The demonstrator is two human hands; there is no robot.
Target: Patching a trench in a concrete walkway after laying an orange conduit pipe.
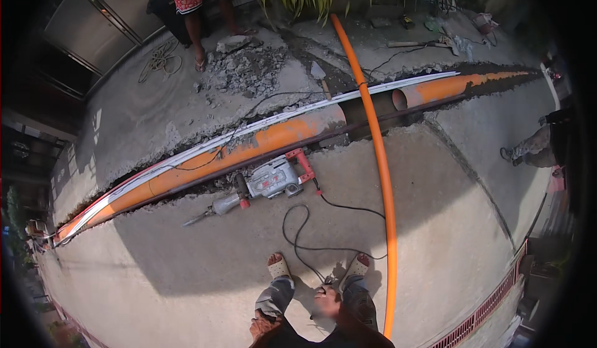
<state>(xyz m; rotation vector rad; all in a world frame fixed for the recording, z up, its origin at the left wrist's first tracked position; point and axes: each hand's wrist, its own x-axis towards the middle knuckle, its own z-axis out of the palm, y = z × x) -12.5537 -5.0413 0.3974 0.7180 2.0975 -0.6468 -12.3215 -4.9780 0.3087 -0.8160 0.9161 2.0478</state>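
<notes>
Over a concrete floor [199, 267], holds both hands low by the legs [275, 297].
Faces a thick orange pipe [273, 139] in a trench [356, 113], a thinner orange pipe [380, 161] across it and, lying just short of the trench, a grey-and-red demolition hammer [273, 181]. Curls the left hand [262, 328] inward at the left leg, fingers bent; cannot tell if gripping anything. Reaches the right hand [328, 301] down between the legs to the bunched black cord [326, 280]; cannot tell if closed on it.
</notes>
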